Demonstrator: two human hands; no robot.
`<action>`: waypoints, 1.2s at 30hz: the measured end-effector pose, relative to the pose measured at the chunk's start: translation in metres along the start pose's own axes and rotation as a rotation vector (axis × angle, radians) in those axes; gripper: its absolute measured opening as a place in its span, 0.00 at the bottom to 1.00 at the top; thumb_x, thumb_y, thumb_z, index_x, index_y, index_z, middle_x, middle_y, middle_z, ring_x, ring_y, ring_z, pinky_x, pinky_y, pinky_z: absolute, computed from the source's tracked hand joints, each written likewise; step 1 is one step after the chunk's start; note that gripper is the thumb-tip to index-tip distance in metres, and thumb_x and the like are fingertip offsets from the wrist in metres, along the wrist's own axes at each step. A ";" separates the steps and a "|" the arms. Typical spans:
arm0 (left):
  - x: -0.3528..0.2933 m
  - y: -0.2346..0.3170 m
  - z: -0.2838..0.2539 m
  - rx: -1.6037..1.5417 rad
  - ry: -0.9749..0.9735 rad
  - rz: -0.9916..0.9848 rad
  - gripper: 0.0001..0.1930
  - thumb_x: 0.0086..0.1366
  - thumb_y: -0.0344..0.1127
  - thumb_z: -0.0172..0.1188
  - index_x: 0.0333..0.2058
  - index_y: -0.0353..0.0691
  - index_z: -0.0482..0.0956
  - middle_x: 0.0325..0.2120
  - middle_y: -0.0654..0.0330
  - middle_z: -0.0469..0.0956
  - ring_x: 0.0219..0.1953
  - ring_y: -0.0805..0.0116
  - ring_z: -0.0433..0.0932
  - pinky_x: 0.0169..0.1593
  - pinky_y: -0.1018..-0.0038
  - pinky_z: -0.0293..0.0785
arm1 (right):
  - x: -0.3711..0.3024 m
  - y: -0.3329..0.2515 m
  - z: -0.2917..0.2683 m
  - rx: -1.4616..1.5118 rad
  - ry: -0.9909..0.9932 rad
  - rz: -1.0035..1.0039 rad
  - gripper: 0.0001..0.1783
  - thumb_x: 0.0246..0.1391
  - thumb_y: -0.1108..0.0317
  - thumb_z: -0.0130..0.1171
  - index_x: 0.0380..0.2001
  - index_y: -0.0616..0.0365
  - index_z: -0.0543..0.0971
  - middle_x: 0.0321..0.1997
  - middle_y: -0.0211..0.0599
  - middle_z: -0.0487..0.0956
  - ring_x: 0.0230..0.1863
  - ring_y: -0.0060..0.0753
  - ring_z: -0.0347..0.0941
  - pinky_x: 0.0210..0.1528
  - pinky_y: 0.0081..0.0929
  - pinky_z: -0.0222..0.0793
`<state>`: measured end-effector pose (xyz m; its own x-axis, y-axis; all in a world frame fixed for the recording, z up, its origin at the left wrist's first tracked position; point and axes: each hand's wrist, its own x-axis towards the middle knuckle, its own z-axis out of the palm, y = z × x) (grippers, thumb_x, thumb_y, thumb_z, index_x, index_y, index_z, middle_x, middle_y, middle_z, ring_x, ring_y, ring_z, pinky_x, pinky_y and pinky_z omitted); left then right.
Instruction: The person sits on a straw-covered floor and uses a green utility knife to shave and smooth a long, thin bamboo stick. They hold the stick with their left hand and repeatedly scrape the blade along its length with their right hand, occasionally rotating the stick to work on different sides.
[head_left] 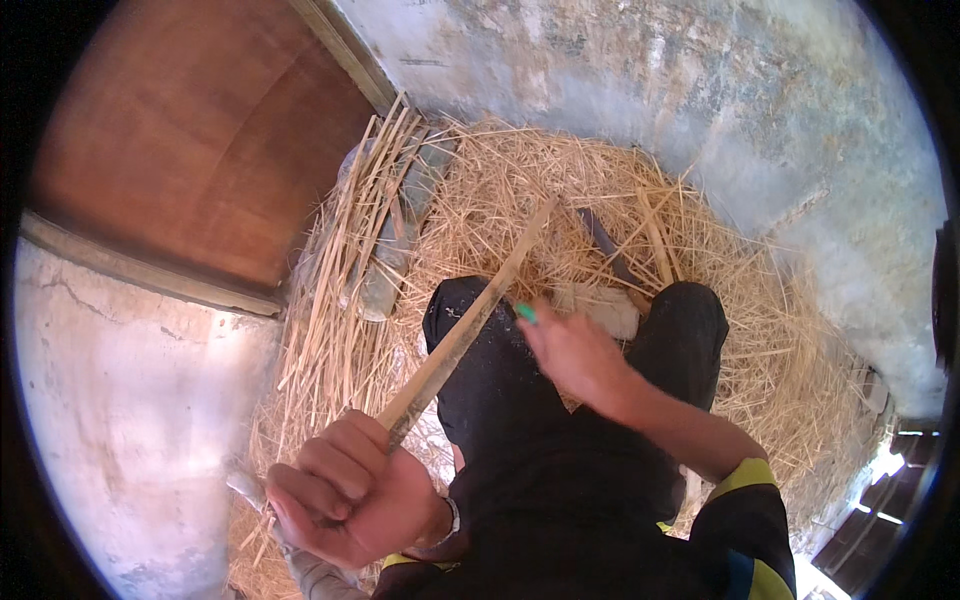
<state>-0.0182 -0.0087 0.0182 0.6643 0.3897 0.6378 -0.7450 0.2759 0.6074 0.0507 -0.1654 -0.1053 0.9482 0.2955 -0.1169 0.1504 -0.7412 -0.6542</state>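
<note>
My left hand [350, 490], at lower left, is closed around the near end of a long bamboo strip [465, 325]. The strip slants up and away to the right, above my left knee, and its far end is free. Over my lap, my right hand [580, 360] is curled and a little smeared by motion. A small bright green thing [526, 313] shows at its fingertips, beside the strip; its kind is unclear. Beyond my knees, a dark blade-like tool [605, 245] lies on the shavings next to a pale block [600, 308].
Straw-coloured shavings [770, 370] cover the floor around me. A bundle of long split strips [345, 270] lies at the left, beside a greenish-grey flat piece [385, 275]. Stained walls [690, 90] stand ahead and at both sides, with a brown panel [200, 130] at upper left.
</note>
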 end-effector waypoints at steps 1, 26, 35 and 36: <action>-0.001 0.002 -0.004 -0.001 0.015 0.007 0.20 0.73 0.41 0.37 0.18 0.49 0.54 0.10 0.69 0.50 0.14 0.78 0.45 0.23 0.76 0.44 | 0.000 -0.002 -0.003 -0.026 0.013 -0.071 0.17 0.63 0.54 0.48 0.37 0.60 0.71 0.17 0.52 0.75 0.20 0.58 0.75 0.22 0.49 0.71; -0.001 0.000 -0.013 0.020 -0.061 0.019 0.20 0.71 0.41 0.39 0.17 0.51 0.53 0.09 0.69 0.49 0.13 0.78 0.44 0.22 0.76 0.43 | 0.004 0.005 0.008 -0.017 0.031 -0.166 0.16 0.61 0.56 0.51 0.36 0.60 0.71 0.17 0.50 0.74 0.20 0.56 0.74 0.21 0.46 0.69; 0.017 0.005 -0.024 0.027 -0.424 -0.005 0.24 0.63 0.40 0.53 0.10 0.50 0.54 0.00 0.68 0.59 0.01 0.78 0.53 0.06 0.78 0.58 | -0.039 -0.039 -0.022 0.165 -0.029 -0.444 0.13 0.58 0.60 0.57 0.32 0.59 0.70 0.18 0.49 0.75 0.22 0.53 0.75 0.23 0.42 0.70; 0.016 0.005 -0.025 0.017 -0.445 0.009 0.25 0.63 0.40 0.54 0.10 0.50 0.54 0.00 0.67 0.59 0.01 0.77 0.54 0.06 0.78 0.59 | -0.032 -0.030 -0.016 0.081 0.008 -0.334 0.14 0.59 0.58 0.55 0.33 0.59 0.70 0.17 0.48 0.75 0.20 0.53 0.75 0.21 0.43 0.69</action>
<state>-0.0124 0.0212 0.0193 0.6217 -0.0252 0.7828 -0.7525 0.2578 0.6060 0.0202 -0.1620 -0.0699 0.8524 0.5090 0.1197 0.4306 -0.5536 -0.7128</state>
